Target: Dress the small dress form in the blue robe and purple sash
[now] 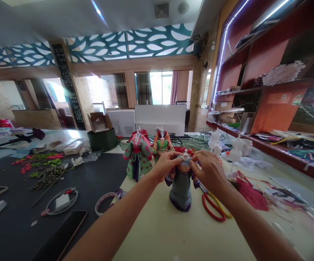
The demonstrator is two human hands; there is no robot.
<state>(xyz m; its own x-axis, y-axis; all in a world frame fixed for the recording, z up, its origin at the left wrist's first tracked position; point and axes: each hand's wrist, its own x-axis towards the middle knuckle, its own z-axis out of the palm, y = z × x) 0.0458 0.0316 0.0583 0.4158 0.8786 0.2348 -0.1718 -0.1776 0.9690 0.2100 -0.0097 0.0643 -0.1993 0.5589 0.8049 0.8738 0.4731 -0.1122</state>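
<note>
A small white mannequin (185, 153) in a long grey-blue robe (180, 188) with a dark purple hem stands upright on the pale table in front of me. My left hand (165, 165) pinches pale, see-through fabric at the robe's shoulder on the left. On the opposite shoulder, my right hand (209, 167) has its thumb and fingers closed at the fabric's edge. Wide purple sleeves hang partly hidden behind both hands. Just right of the robe lie scissors (213, 208) with one red and one yellow handle, their blades reaching under my right hand.
Dressed mannequins stand behind to the left, one in a green robe (137, 159), another in orange (162, 141). Bare white mannequins (215, 141) stand at right, near red cloth (251, 192). At left are a tape roll (106, 203), a phone (61, 235) and a cable (76, 199).
</note>
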